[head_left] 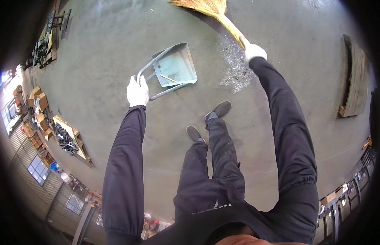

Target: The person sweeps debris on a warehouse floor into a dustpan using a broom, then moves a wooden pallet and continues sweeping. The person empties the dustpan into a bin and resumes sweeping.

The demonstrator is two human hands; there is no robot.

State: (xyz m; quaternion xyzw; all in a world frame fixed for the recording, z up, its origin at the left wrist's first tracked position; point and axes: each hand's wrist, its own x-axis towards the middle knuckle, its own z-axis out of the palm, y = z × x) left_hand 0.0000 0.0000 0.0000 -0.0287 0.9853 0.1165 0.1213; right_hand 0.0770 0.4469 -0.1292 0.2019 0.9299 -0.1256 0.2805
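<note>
My left hand [138, 90], in a white glove, is closed round the grey tube handle of a metal dustpan [176, 65]. A short pale stick [168, 78] lies in the pan, whose inside is light blue-green. With my right hand [254, 52], also gloved in white, I grip the handle of a straw broom [228, 24]. Its bristles fan out toward the top edge, where the picture cuts them off. A patch of greyish-white debris [237, 71] is spread over the floor between the dustpan and my right forearm.
Grey concrete floor [165, 134] surrounds my feet. A wooden pallet-like stack [356, 77] stands at the right. On the left are a pallet with dark metal parts [66, 139], cardboard boxes [41, 102] and more dark parts [41, 49] at the far left.
</note>
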